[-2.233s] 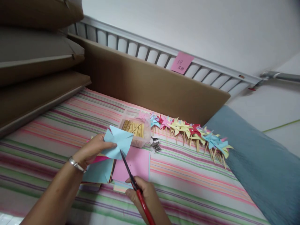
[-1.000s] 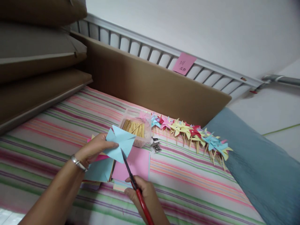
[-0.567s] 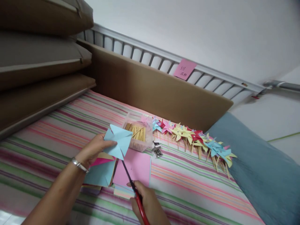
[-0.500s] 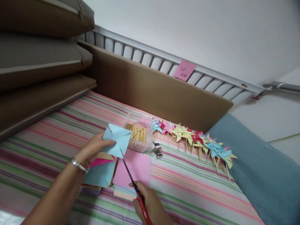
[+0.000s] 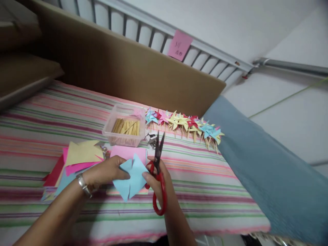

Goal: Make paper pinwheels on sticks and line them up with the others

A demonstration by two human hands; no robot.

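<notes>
My left hand [image 5: 110, 173] pinches a light-blue paper square [image 5: 133, 181] with slits cut in from its corners. In my right hand [image 5: 161, 181] are red-handled scissors [image 5: 159, 171], their blades slightly apart and pointing away from me. My right thumb touches the right edge of the blue square. Beneath the square lies a stack of pink paper [image 5: 128, 152]. To the left, by my wrist, is a loose pile of slit paper squares [image 5: 83, 152] in yellow, pink, red and blue.
A clear plastic box [image 5: 106, 128] holds many thin wooden sticks [image 5: 126, 127]. Finished paper pinwheels [image 5: 179, 121] lie in a row at the right. A small packet [image 5: 151, 139] sits beside the box. A brown board [image 5: 128, 68] stands along the back before a radiator.
The scissors have come away from the blue square and turned upright in my right hand. Both hands are closer together at the square, which has turned. The camera view has shifted.
</notes>
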